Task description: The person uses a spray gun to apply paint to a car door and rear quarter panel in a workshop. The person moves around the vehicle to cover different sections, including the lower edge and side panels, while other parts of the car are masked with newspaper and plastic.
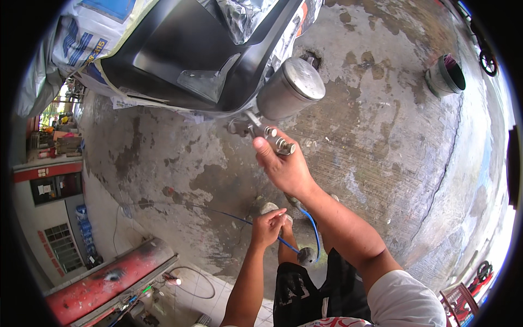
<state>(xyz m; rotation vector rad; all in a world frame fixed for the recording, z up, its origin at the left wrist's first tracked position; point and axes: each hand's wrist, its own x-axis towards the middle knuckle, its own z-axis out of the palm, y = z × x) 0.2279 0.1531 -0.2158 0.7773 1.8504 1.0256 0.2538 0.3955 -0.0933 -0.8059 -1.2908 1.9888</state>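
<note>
My right hand (290,170) is closed around the handle of a metal spray gun (255,126) with a large silver paint cup (291,87) on top. The gun's nozzle end is close to the lower edge of a glossy black vehicle body panel (180,43); I cannot tell whether they touch. Masking sheet (87,46) and silver foil (245,19) cover the parts around the panel. Lower down, my left hand (267,228) is closed, with fingertips pressed together, on the blue air hose (313,226). The hose emerges on both sides of that hand, its grip partly hidden.
The hose trails left across a stained concrete floor (370,141). A dark bucket (445,76) stands at the far right. A red cylindrical tank (114,280) lies at the lower left beside a tiled floor strip. My feet and a red crate (459,302) are near the bottom.
</note>
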